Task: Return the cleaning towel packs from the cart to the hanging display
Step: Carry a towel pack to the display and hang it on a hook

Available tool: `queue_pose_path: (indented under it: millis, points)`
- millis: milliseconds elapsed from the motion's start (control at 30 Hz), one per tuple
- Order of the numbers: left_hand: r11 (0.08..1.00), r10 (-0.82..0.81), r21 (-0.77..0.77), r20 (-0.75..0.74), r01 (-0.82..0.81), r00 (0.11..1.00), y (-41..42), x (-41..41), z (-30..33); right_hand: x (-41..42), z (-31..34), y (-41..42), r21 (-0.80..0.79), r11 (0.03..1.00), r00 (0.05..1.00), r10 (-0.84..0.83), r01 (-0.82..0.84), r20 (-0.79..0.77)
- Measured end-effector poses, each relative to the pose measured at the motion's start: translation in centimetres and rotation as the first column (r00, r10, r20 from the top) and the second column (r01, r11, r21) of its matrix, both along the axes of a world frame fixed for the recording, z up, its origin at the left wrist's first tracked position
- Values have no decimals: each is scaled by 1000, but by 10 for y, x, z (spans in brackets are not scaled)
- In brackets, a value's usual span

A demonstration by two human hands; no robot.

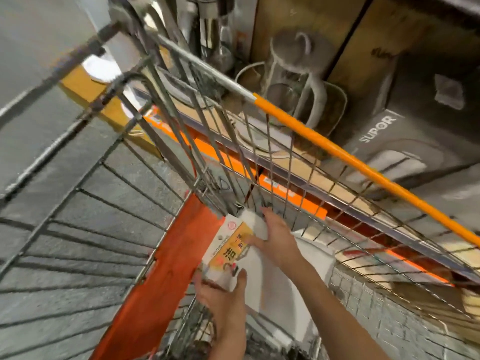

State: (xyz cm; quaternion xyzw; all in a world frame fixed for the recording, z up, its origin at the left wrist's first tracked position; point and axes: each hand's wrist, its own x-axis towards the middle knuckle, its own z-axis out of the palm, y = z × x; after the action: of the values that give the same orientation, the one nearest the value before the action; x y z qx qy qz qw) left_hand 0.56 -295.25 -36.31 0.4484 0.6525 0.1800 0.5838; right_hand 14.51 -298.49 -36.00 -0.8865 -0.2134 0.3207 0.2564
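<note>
Both your hands are on one towel pack (228, 252), inside the wire cart (285, 157) near its corner. Your left hand (224, 298) grips the near end from below, thumb curled up over the white cloth. Your right hand (276, 239) holds the far end, fingers wrapped on the pack's edge. The pack's yellow label faces up; more white packs (314, 261) lie beneath.
</note>
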Motion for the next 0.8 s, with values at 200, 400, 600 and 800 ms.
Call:
queue_pose_path:
  millis: [200, 400, 600, 800]
  points:
    - [999, 41, -15, 53, -41, 998, -3, -7, -23, -3, -21, 14, -69, 997, 995, 23, -16, 97]
    - [971, 216, -111, 19, -213, 976, -5, 4, -15, -19, -30, 10, -96, 995, 996, 48, -41, 72]
    - [971, 125, -204, -6, -124, 992, -12, -10, -13, -17, -29, 10, -254, 959, 990, 137, -129, 16]
    - [971, 83, -223, -12, -84, 996, -18, -14, -7, -25, -26, 10, -190, 972, 989, 145, -136, 33]
